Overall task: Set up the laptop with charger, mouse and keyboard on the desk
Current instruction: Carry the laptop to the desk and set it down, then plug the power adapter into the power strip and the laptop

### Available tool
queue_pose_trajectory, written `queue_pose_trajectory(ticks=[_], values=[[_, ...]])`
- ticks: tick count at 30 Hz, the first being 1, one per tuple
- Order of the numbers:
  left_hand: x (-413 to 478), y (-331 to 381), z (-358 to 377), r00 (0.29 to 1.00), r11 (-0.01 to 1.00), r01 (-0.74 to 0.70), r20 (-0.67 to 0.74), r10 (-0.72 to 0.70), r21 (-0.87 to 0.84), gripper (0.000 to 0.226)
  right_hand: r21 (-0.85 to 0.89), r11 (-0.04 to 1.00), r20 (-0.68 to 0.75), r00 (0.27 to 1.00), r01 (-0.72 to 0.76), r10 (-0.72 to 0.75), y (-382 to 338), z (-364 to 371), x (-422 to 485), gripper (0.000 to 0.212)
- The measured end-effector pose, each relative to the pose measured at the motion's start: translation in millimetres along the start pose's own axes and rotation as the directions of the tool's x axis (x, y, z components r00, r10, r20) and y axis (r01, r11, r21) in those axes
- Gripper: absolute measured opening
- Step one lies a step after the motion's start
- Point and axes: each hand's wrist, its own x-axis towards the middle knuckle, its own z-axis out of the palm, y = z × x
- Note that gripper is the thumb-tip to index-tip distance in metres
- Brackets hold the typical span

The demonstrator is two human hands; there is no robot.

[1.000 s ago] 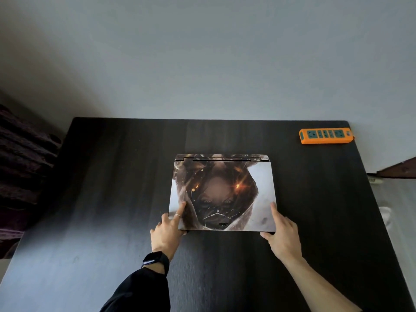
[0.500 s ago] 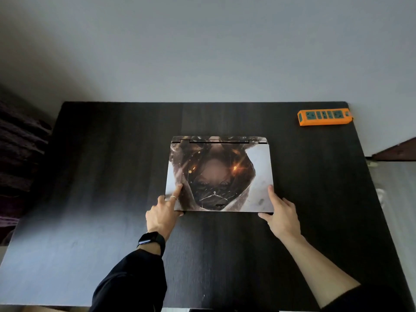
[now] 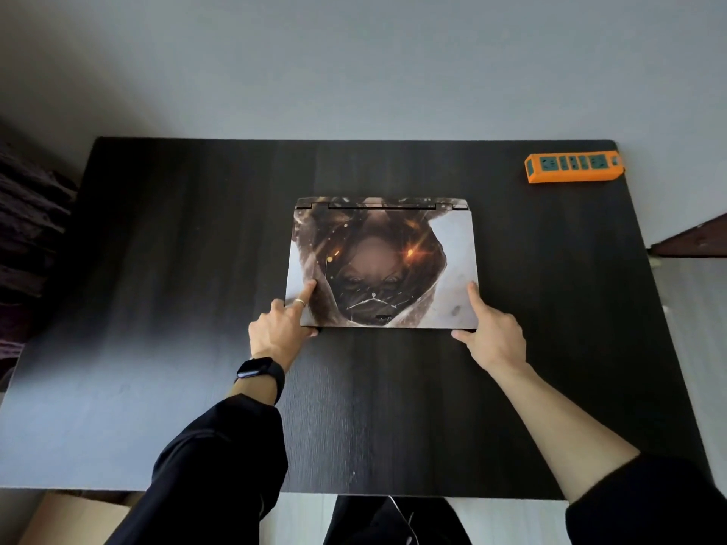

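Closed laptop with printed brown-and-white artwork lid [image 3: 383, 265] flat on black wood-grain desk [image 3: 177, 269]; my left hand [image 3: 281, 328], right hand [image 3: 493, 334] pinching near corners.

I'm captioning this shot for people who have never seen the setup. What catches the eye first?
The closed laptop with printed art on its lid, lying mid-desk, with the left hand and right hand at its near corners. Then the orange power strip at the far right corner.

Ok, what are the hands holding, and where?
The closed laptop, flat on the desk: left hand at its near-left corner, right hand at its near-right corner.
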Motion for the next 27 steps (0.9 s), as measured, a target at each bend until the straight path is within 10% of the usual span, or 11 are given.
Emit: queue_pose_trajectory(ticks=[8, 19, 27], values=[[-75, 8, 40, 0.998, 0.983, 0.059, -0.007, -0.061, -0.175, 0.086, 0.215, 0.973, 0.054, 0.996, -0.083, 0.072, 14, 27, -63, 0.111], [-256, 23, 110, 0.967, 0.933, 0.131, 0.251, -0.046, -0.334, 0.061, 0.312, 0.900, 0.169, 0.914, 0.305, -0.369, 28, 66, -214, 0.055], [-364, -20, 123, 0.957, 0.768, 0.291, 0.177, -0.232, -0.570, 0.049, 0.347, 0.736, 0.158, 0.737, 0.582, -0.657, -31, 61, -301, 0.034]])
